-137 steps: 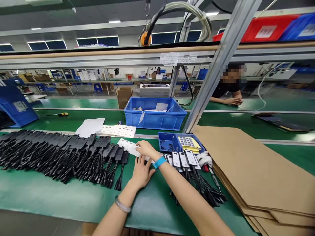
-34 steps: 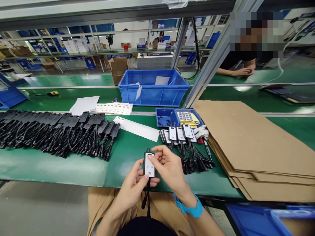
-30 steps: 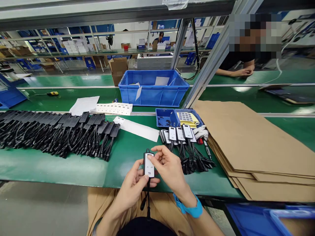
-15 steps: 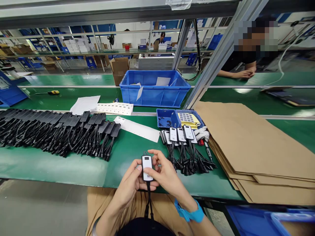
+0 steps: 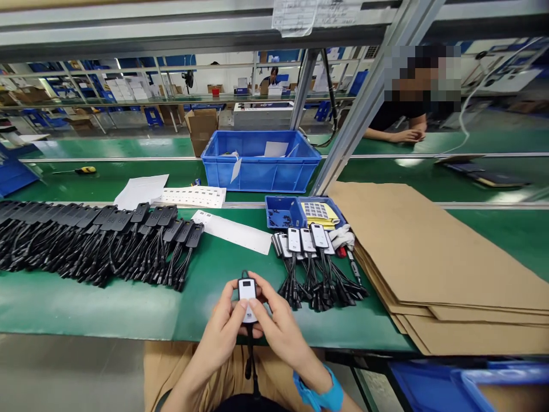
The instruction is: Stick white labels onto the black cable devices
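Note:
Between my two hands is a small black controller box with a white face label and a dark window near its top. Its black cables hang down toward my lap. My left hand grips its left side, thumb on the label. My right hand grips the right side, its thumb also pressed on the label. Right of my hands lies a pile of similar white-faced controllers with cables. On the left, a long row of black controllers without white faces lies with cables toward me.
A white label strip and printed sheets lie behind. A small blue parts tray holds tiny black pieces. Farther back stands a blue crate. Cardboard sheets are stacked at right, below a slanted metal post. A person leans across the bench.
My right hand has shifted from open fingers around the controller's upper edge to a closer grip, both thumbs now on its face. The whole view has shifted slightly.

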The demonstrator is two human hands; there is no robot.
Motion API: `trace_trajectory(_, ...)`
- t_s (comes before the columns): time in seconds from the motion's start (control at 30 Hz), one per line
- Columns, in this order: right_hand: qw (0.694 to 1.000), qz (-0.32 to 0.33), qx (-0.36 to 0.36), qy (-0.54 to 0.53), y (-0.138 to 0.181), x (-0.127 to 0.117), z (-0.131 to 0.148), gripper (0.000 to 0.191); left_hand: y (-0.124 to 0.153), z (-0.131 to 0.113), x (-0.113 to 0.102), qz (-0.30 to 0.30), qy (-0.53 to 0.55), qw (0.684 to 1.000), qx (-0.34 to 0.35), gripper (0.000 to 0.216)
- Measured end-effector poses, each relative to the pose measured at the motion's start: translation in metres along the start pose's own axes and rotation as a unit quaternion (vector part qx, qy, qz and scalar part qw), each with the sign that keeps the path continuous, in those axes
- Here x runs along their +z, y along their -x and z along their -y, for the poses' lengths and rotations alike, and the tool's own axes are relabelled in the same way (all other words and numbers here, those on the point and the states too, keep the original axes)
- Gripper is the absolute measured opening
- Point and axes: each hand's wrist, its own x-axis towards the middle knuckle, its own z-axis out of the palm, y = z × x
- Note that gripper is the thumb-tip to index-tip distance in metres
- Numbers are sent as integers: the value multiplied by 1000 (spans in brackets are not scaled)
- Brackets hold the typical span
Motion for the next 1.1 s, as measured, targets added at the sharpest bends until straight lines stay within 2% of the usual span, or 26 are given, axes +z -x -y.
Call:
trace_trajectory(0.1,999,-40,-15,13,-2,0,-2,42,-7,1,3,-5,-34,999,13,54)
trace_trajectory(0.2,996,-62,-42,42,-3,-5,-2,47,-17,-2,8,4,43,999,-13,59)
trace_trajectory(0.3,991,-57,-74,100,-6,-17,1,58,-29,-11,16,39,161,986,-33,60)
trace_trajectory(0.4,972,-77,-100,197,-19,-37,4,54,-45,-17,17,96,154,983,-27,65)
trace_trajectory(0.43,962,-92,-104,237,-26,-45,4,52,-52,-19,15,108,104,989,-14,65)
trace_trajectory(0.5,932,-118,-87,331,-43,-64,4,50,-69,-19,7,98,-71,992,48,57)
trace_trajectory(0.53,914,-124,-63,380,-52,-73,4,49,-78,-19,1,77,-191,974,90,52)
trace_trajectory(0.6,876,-119,-7,468,-69,-89,4,47,-97,-17,-13,29,-416,895,156,44)
trace_trajectory(0.67,837,-107,33,535,-81,-98,5,42,-113,-14,-26,-1,-544,822,169,43)
trace_trajectory(0.7,820,-108,40,560,-84,-101,5,39,-119,-13,-31,-10,-573,803,164,44)
trace_trajectory(0.77,797,-122,29,590,-88,-99,8,35,-128,-9,-39,-29,-598,787,153,44)
trace_trajectory(0.83,800,-130,-3,586,-90,-91,13,34,-131,-5,-42,-50,-624,765,151,43)
trace_trajectory(0.93,844,-76,-56,528,-102,-68,25,30,-128,-1,-40,-72,-654,735,165,39)
trace_trajectory(1.0,872,-26,-84,481,-120,-49,31,24,-126,1,-38,-79,-666,719,180,35)
trace_trajectory(1.1,893,19,-108,436,-157,-16,32,16,-126,2,-39,-85,-676,705,200,35)
